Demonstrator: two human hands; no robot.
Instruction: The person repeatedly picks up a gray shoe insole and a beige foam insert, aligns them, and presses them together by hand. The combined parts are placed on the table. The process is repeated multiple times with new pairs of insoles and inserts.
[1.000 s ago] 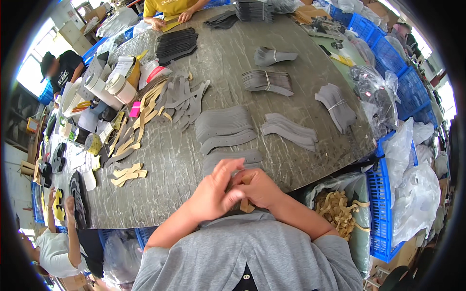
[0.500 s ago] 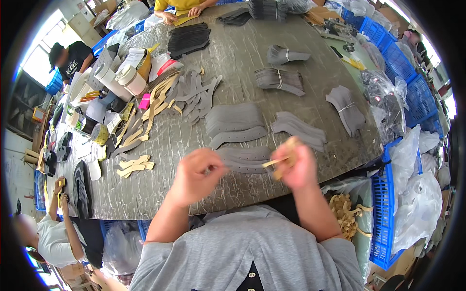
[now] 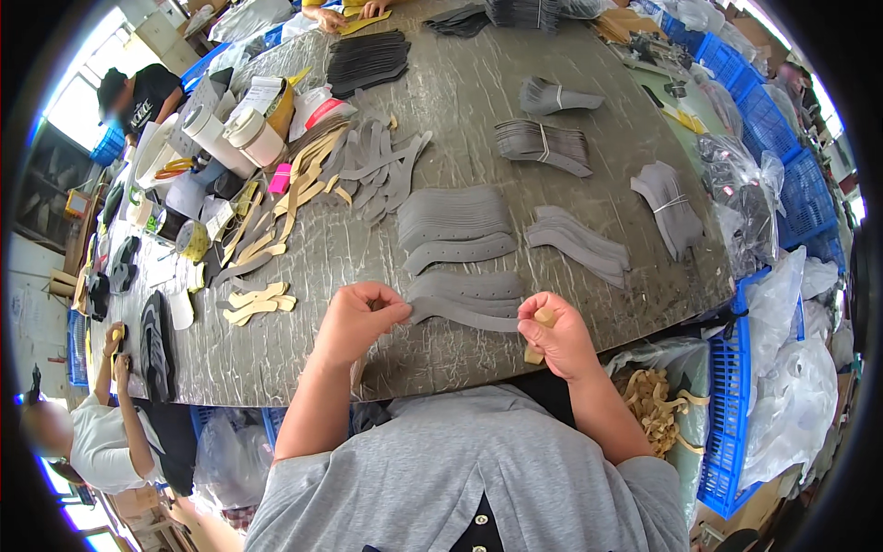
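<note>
A curved grey strip (image 3: 464, 317) lies level between my two hands, in front of a small pile of similar grey pieces with punched holes (image 3: 469, 283). My left hand (image 3: 357, 324) pinches its left end between thumb and finger. At the other end, my right hand (image 3: 563, 339) pinches the strip with its fingertips. A crumpled tan strip (image 3: 533, 353) is also held in the right palm, partly hidden by the fingers. Just beyond lies a wider fanned stack of grey pieces (image 3: 455, 221).
Bundled grey pieces (image 3: 543, 145) sit farther back, with another fanned stack (image 3: 579, 244) to the right. Loose grey and tan strips (image 3: 299, 198) and jars (image 3: 253, 138) crowd the left. Beside my right arm, tan scraps (image 3: 648, 409) fill a bag near a blue crate (image 3: 727, 419). Other people work around the table.
My hands have come down onto the ends of the front grey strip and closed there. The tan strip, earlier sticking out from my right fingers, is now tucked into that palm.
</note>
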